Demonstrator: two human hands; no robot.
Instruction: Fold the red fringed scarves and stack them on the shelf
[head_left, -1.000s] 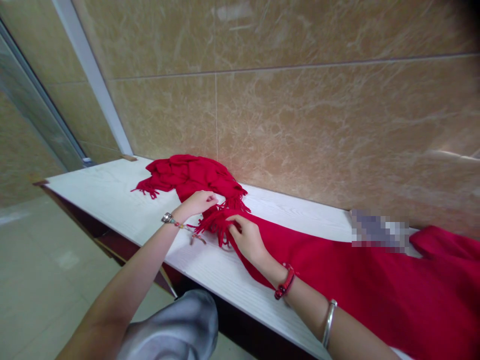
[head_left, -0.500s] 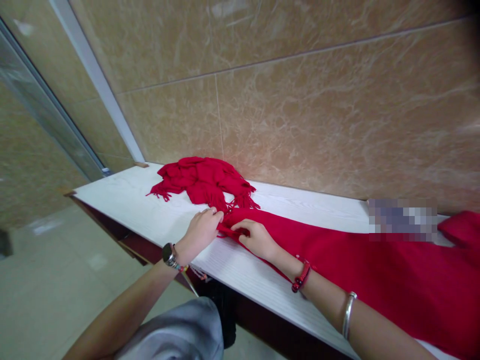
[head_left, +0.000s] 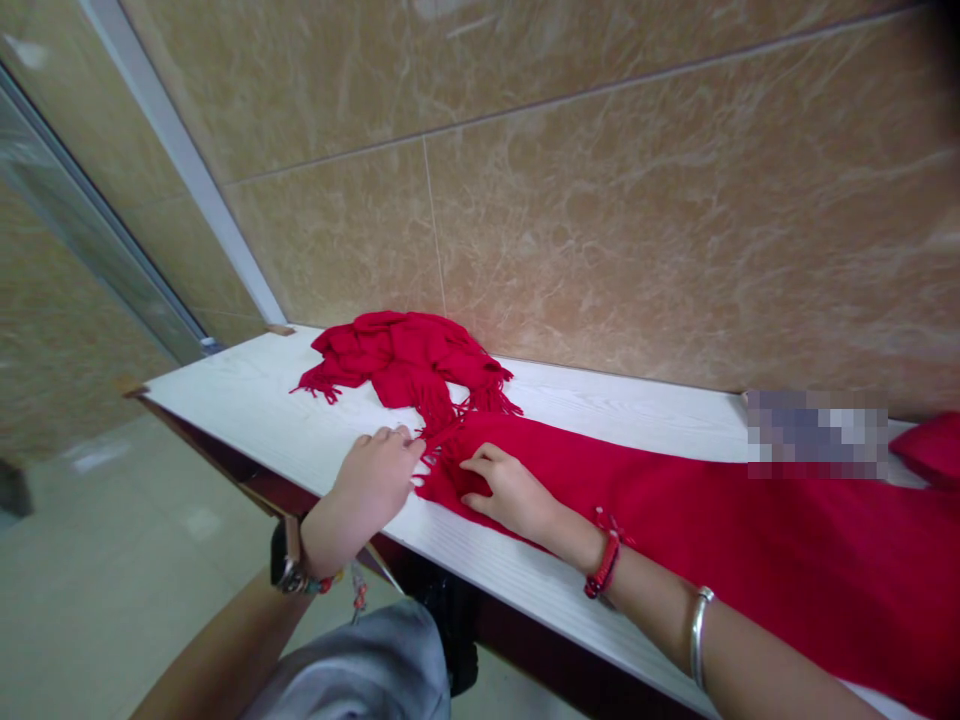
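A long red scarf lies spread along the white board, its fringed end towards the left. My left hand is at that fringe, palm down, with its fingers curled in on the strands; the fingertips are partly hidden. On the scarf just right of the fringe rests my right hand, thumb and fingers apart, touching the cloth. Behind my left hand a second red fringed cloth sits in a crumpled heap, its tassels close to the scarf's end.
The white board has a dark open space below its front edge. Behind it rises a tan marble-tiled wall. A blurred-out object lies at the back right. My grey-clad leg is close to the board's front.
My left hand first came in against the fringe, then drew back slightly left and towards me. The fringe end now lies flatter and more spread. My right hand stayed on the scarf, its fingers loosening.
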